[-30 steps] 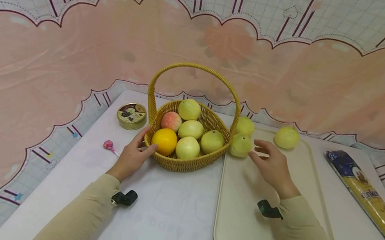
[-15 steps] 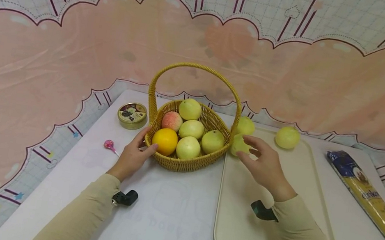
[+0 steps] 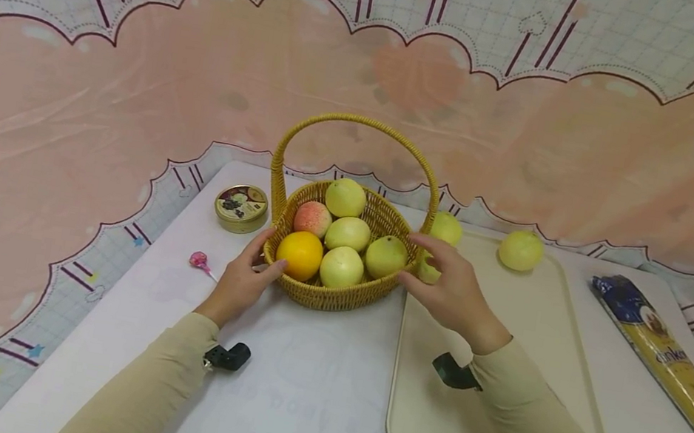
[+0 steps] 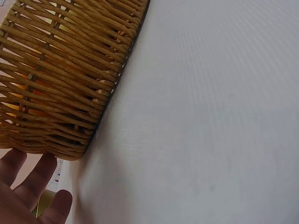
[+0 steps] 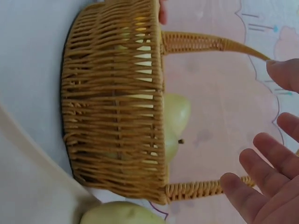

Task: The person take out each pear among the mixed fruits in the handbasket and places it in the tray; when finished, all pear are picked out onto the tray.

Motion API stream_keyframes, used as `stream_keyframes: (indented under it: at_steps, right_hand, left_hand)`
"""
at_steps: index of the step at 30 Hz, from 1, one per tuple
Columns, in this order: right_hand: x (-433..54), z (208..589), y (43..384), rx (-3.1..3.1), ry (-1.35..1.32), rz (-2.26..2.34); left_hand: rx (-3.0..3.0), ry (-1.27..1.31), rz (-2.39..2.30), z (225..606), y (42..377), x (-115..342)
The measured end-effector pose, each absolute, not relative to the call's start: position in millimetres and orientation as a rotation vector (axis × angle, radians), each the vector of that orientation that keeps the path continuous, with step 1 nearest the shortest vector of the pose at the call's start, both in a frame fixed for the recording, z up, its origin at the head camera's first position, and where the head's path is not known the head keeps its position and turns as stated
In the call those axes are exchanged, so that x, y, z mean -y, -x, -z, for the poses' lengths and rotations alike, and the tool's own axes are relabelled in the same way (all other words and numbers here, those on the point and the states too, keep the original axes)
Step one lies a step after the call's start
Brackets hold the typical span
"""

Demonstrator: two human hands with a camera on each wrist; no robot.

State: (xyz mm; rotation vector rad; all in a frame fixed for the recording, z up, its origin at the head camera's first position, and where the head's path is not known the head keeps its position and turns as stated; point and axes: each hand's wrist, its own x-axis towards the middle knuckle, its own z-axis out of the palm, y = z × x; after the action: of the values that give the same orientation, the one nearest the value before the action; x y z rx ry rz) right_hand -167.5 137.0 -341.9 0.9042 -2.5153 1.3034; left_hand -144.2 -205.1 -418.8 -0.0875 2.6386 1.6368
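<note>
A yellow wicker basket (image 3: 326, 299) with a tall handle holds an orange (image 3: 299, 255), a peach (image 3: 312, 219) and several pale green pear-like fruits (image 3: 341, 268). My left hand (image 3: 241, 281) holds its left rim, thumb over the edge beside the orange. In the left wrist view its fingertips (image 4: 44, 172) lie against the woven wall. My right hand (image 3: 449, 289) hovers at the basket's right end, near a green fruit with a stem (image 3: 386, 257). In the right wrist view its fingers (image 5: 268, 163) are spread and relaxed, with nothing between them.
A beige tray (image 3: 465, 414) lies right of the basket, with green fruits (image 3: 521, 250) at its far end, one partly behind my right hand. A long blue-and-yellow packet (image 3: 668, 362) lies farther right. A round tin (image 3: 241, 208) and a lollipop (image 3: 200, 260) are left of the basket.
My right hand has moved left, from beside the green fruit on the tray to the basket's right end. The left hand has stayed at the basket rim.
</note>
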Motion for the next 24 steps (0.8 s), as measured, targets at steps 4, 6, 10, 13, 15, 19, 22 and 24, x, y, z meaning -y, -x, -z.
stream_keyframes:
  at_steps: [4, 6, 10, 13, 15, 19, 22, 24]
  right_hand:
    - [-128, 342, 171, 2.503, -0.983, -1.296]
    - [-123, 341, 173, 2.51, -1.0, -1.29]
    - [-115, 339, 179, 2.567, -0.992, -1.268]
    - [-110, 339, 183, 2.619, -0.964, -1.259]
    - [-107, 341, 187, 2.643, -0.95, -1.263]
    - [-104, 349, 194, 2.684, -0.926, -1.263]
    - [-102, 354, 198, 2.712, -0.901, -1.269]
    - [-100, 356, 200, 2.731, -0.879, -1.278]
  left_hand:
    - [-2.642, 0.076, -1.644, 419, 144, 205]
    - [-2.636, 0.07, -1.659, 419, 144, 205]
    - [-2.62, 0.063, -1.687, 419, 144, 205]
    - [-2.619, 0.063, -1.689, 420, 144, 205]
    - [-2.619, 0.064, -1.686, 420, 144, 206]
    - [-2.612, 0.071, -1.689, 421, 144, 206]
    - [-2.608, 0.072, -1.691, 421, 144, 206]
    - [-2.608, 0.074, -1.69, 421, 144, 206]
